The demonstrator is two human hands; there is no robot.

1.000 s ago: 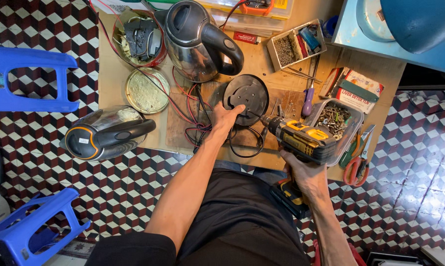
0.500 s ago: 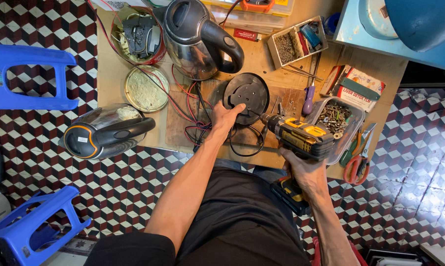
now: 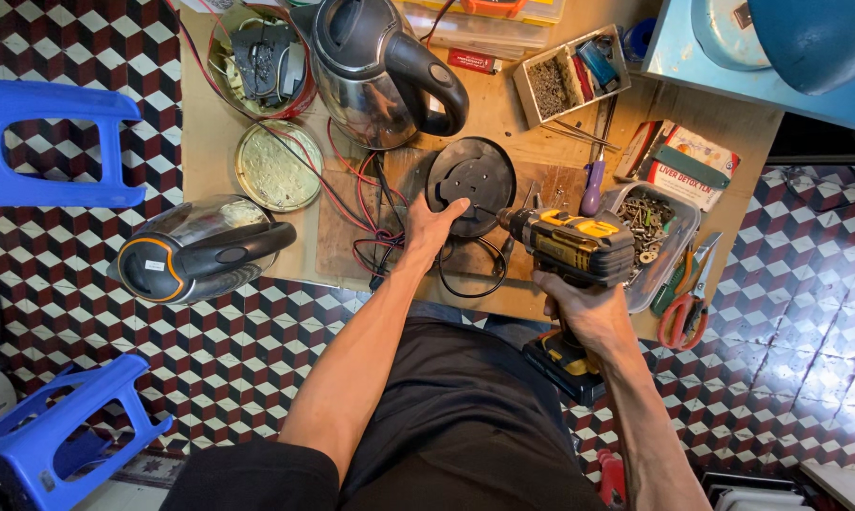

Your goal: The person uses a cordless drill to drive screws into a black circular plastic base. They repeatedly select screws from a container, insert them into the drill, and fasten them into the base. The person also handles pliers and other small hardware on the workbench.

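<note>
Now your left hand [image 3: 437, 222] lies flat with fingers spread on the round black kettle base [image 3: 470, 185], pressing it on the worktop [image 3: 532, 128]; it closes around nothing. Your right hand [image 3: 584, 308] is wrapped tight around the handle of the yellow and black drill [image 3: 570, 248]. The long axis of the drill runs sideways, bit toward the left, and the base lies just left of its tip. Whether the bit touches a screw is too small to tell; your thumb partly hides this place.
</note>
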